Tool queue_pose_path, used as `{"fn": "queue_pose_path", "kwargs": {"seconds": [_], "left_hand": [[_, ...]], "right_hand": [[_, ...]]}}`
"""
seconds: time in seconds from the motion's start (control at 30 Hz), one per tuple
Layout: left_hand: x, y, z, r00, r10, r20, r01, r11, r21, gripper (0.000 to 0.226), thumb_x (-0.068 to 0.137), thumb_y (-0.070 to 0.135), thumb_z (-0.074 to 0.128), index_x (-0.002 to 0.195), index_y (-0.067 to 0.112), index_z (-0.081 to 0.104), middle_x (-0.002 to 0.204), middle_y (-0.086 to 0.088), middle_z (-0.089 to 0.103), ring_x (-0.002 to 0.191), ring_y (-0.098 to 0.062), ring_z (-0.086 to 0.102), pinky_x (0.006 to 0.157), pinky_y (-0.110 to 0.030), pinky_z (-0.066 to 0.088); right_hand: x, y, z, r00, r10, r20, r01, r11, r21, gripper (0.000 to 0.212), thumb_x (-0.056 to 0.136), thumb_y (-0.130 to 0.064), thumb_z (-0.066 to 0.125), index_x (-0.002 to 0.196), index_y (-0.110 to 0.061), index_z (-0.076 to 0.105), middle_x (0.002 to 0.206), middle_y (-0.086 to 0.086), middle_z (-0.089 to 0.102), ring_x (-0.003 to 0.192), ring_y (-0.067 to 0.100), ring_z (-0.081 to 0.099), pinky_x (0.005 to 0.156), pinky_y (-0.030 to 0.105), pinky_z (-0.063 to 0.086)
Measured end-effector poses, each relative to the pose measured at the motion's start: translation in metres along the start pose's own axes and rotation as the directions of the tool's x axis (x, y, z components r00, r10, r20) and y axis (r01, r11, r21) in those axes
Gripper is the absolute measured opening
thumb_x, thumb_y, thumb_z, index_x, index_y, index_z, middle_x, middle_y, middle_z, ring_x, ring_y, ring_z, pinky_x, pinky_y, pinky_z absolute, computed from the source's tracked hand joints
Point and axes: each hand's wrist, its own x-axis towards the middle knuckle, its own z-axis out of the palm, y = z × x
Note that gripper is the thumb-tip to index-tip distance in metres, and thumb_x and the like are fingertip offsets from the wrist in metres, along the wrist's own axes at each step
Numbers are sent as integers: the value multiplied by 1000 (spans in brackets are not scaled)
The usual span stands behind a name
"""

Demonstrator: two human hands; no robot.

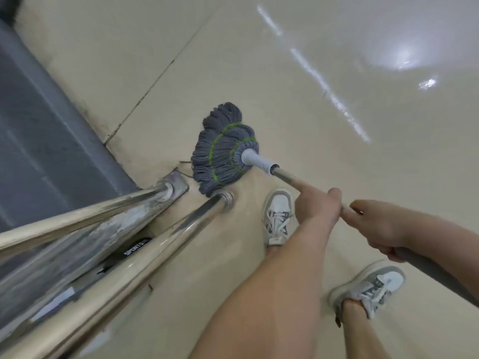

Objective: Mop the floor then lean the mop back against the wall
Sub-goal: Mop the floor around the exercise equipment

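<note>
The mop's round grey string head (223, 149), stitched with green rings, lies flat on the beige tiled floor (298, 104) right beside the bases of two metal posts. Its white collar and metal handle (282, 176) run down to the right into both hands. My left hand (317, 209) is wrapped round the handle, with the index finger stretched along the shaft toward the head. My right hand (375, 226) grips the handle just behind it, higher up the shaft. The rest of the handle is hidden behind my right hand and arm.
Two slanted steel railing posts (145, 229) are bolted to the floor at the left, one base (226, 198) touching the mop strings. Beyond them lies a grey lower surface (46, 141). My two grey-white sneakers (277, 216) stand on the tiles. Wet glare shines at the upper right.
</note>
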Motion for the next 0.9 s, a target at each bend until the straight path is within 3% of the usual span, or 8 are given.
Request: {"fn": "queue_pose_path", "kwargs": {"seconds": [0.13,0.2,0.33,0.5,0.67,0.73,0.83,0.9], "left_hand": [[-31,-7,56,994,97,45,-102,988,116,85,87,28,58,153,8,8,121,-19,65,113,-37,60,87,-35,46],[-48,-15,95,987,116,108,-136,969,205,92,86,29,59,155,10,2,111,-16,65,108,-36,62,82,-35,46],[-85,-27,182,962,169,216,-241,895,374,83,84,31,62,150,9,17,96,-11,61,87,-33,59,73,-33,46],[-130,-55,291,900,199,389,-422,625,657,90,88,32,59,149,-12,10,105,-14,67,105,-33,65,71,-32,44],[-156,-105,339,877,218,429,-481,405,777,91,90,30,58,155,1,1,123,-13,63,114,-31,61,74,-33,42],[-157,-120,334,876,249,413,-478,336,811,84,88,30,58,155,8,13,126,-12,61,116,-31,60,76,-36,41],[-146,-136,303,869,314,382,-457,215,863,57,84,36,59,134,13,47,119,-9,65,112,-31,63,75,-33,42],[-135,-143,273,864,358,355,-433,167,886,51,82,40,59,126,14,55,118,-10,63,114,-32,59,80,-37,47]], "right_hand": [[-20,76,15,997,-13,-77,24,989,145,50,100,-48,29,87,-3,44,31,1,38,28,19,36,35,20,32],[-33,122,25,997,19,-81,3,965,261,55,99,-53,29,94,-1,47,38,7,43,35,21,39,40,21,34],[-57,223,45,992,125,-28,-86,814,574,54,96,-57,33,102,-6,50,43,6,39,30,15,31,40,17,33],[-88,334,87,983,175,48,-141,569,810,46,96,-54,38,109,-13,53,58,9,44,34,14,34,40,19,37],[-108,376,140,991,50,122,-131,292,947,36,97,-52,38,111,-21,46,70,26,63,39,19,46,45,29,51],[-109,372,155,994,-14,110,-103,268,958,23,101,-44,37,107,-22,42,78,28,64,40,20,51,48,32,54],[-100,348,177,994,-84,65,-39,277,960,13,104,-29,33,94,-23,39,60,13,51,37,18,49,45,32,54],[-87,322,193,990,-126,60,-24,265,964,10,102,-21,32,107,-18,39,58,11,48,37,17,49,45,32,52]]}}
